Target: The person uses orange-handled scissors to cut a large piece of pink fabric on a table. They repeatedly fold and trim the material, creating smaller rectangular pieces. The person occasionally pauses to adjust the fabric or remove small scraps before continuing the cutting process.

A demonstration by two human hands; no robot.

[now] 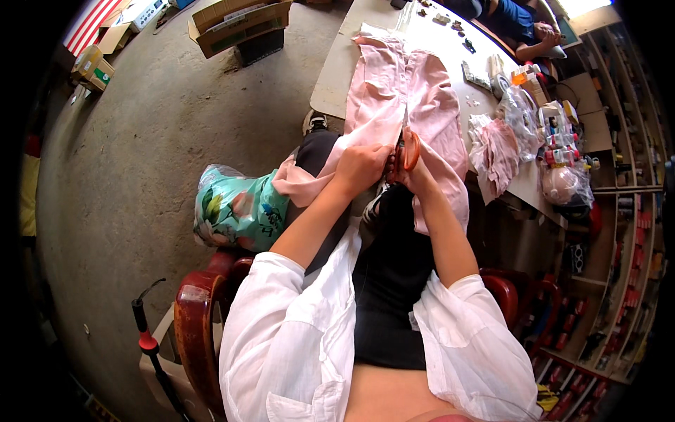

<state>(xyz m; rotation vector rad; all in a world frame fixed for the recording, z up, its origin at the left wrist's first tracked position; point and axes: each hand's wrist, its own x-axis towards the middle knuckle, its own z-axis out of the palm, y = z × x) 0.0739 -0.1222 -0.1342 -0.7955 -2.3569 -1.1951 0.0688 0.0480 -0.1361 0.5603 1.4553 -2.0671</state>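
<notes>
I watch left hand (360, 167) pinching pink trousers (380, 81), right hand (420, 177) gripping orange-handled scissors (415, 153) where legs part; trousers spread across surface (336, 79), draping off near end. My judgement: keep cloth taut, snip short, blades clear of left hand.

readable text: none | teal floral bag (239, 212): dark script-like marks, illegible | cardboard box (246, 35): print too small

- The pink garment (369, 91) is of matt cloth with creases.
- The scissors (413, 153) have a handle which looks like smooth, glossy plastic.
- The floral bag (235, 219) is of thin, shiny plastic.
- The chair (191, 306) looks like varnished wood, glossy but worn.
- The floor (169, 133) is rough, matt concrete.
</notes>
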